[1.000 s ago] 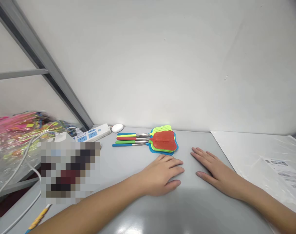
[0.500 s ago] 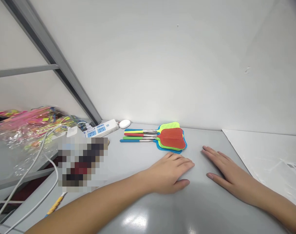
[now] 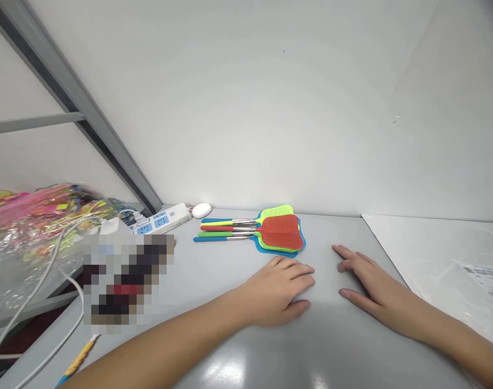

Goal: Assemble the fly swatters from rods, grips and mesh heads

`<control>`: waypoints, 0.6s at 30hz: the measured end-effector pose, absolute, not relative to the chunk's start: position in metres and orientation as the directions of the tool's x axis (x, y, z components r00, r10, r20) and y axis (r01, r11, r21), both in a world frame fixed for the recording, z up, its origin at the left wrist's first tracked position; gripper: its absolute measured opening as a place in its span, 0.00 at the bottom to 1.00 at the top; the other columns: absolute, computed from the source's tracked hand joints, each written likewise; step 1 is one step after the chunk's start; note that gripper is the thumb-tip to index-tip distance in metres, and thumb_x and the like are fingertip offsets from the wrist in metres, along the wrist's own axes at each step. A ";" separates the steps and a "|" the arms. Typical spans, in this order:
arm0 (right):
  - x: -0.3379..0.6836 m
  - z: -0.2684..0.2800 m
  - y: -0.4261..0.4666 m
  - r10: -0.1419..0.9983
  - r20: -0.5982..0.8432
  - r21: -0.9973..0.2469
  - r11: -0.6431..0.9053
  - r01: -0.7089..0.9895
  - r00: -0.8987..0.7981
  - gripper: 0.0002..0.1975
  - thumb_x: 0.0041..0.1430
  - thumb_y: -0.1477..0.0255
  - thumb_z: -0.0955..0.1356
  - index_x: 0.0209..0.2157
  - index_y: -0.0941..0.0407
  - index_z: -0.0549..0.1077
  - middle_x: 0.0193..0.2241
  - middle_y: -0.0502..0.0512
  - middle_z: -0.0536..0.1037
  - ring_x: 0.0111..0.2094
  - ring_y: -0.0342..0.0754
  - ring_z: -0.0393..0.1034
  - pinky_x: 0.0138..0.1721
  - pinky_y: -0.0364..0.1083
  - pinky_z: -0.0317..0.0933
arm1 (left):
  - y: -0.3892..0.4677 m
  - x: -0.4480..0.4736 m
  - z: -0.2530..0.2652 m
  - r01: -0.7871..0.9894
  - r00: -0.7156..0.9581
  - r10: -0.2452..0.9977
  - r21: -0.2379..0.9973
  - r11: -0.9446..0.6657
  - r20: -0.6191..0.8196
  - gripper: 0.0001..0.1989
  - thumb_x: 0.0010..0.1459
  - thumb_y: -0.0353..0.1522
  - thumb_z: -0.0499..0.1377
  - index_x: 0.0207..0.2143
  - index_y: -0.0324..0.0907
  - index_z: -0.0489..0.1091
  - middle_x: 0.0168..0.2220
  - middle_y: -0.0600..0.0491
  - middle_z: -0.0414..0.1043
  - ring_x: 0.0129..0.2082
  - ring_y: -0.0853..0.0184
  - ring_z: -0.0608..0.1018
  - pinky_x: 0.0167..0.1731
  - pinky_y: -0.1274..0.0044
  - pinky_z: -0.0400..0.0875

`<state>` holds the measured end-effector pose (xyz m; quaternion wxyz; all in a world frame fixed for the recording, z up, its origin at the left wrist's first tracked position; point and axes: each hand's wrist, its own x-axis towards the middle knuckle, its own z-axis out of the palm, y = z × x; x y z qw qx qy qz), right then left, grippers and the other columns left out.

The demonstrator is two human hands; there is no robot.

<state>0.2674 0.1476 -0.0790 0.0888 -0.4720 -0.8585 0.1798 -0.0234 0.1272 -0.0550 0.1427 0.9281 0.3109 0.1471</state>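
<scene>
My left hand (image 3: 281, 292) rests palm down on the grey table (image 3: 327, 356), its fingers stretched toward the right and nothing in it. To its right, my right hand (image 3: 370, 286) is held over the tabletop with the fingers apart, also holding nothing. Just beyond my left hand lies a stack of fly swatters with a red fly swatter (image 3: 282, 232) on top. Green, yellow and blue heads show around its edges. Their coloured grips and metal shafts point left. Neither hand touches the stack.
A white power strip (image 3: 165, 219) with plugs and a white oval device (image 3: 201, 210) stand at the back left. White cables (image 3: 54, 254) hang over the left edge. Plastic-wrapped colourful goods (image 3: 47, 227) fill the shelf beside it. A white sheet (image 3: 425, 248) lies at right.
The view has shifted slightly, so the scene sits a little further left. The fingers of my right hand have bent a little. The fly swatters have not moved on the table.
</scene>
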 end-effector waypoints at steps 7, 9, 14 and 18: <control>0.264 -0.070 0.146 0.845 -0.031 -0.415 0.476 0.776 -0.535 0.21 0.63 0.54 0.62 0.53 0.48 0.60 0.69 0.53 0.48 0.68 0.57 0.43 0.63 0.62 0.50 | 0.128 -0.024 -0.054 0.536 0.759 0.624 0.364 -0.762 0.187 0.18 0.63 0.36 0.55 0.54 0.44 0.65 0.59 0.48 0.65 0.58 0.59 0.66 0.56 0.67 0.60; 0.263 -0.068 0.146 0.837 -0.032 -0.408 0.488 0.772 -0.546 0.22 0.63 0.54 0.62 0.54 0.48 0.60 0.69 0.53 0.48 0.68 0.56 0.43 0.63 0.62 0.48 | 0.128 -0.024 -0.054 0.539 0.757 0.627 0.366 -0.758 0.184 0.17 0.62 0.35 0.56 0.54 0.44 0.66 0.59 0.48 0.65 0.57 0.59 0.66 0.55 0.67 0.60; 0.263 -0.069 0.146 0.834 -0.031 -0.409 0.492 0.768 -0.551 0.22 0.63 0.54 0.62 0.56 0.48 0.61 0.69 0.52 0.48 0.68 0.57 0.42 0.63 0.61 0.49 | 0.129 -0.024 -0.054 0.534 0.759 0.624 0.373 -0.759 0.185 0.17 0.62 0.35 0.56 0.54 0.43 0.66 0.60 0.48 0.64 0.58 0.59 0.65 0.56 0.66 0.60; 0.264 -0.070 0.147 0.842 -0.035 -0.412 0.479 0.775 -0.538 0.25 0.63 0.54 0.62 0.59 0.46 0.59 0.69 0.51 0.48 0.68 0.57 0.43 0.63 0.62 0.49 | 0.129 -0.024 -0.055 0.530 0.760 0.620 0.366 -0.765 0.194 0.17 0.62 0.35 0.56 0.53 0.43 0.66 0.60 0.49 0.64 0.58 0.59 0.65 0.55 0.66 0.60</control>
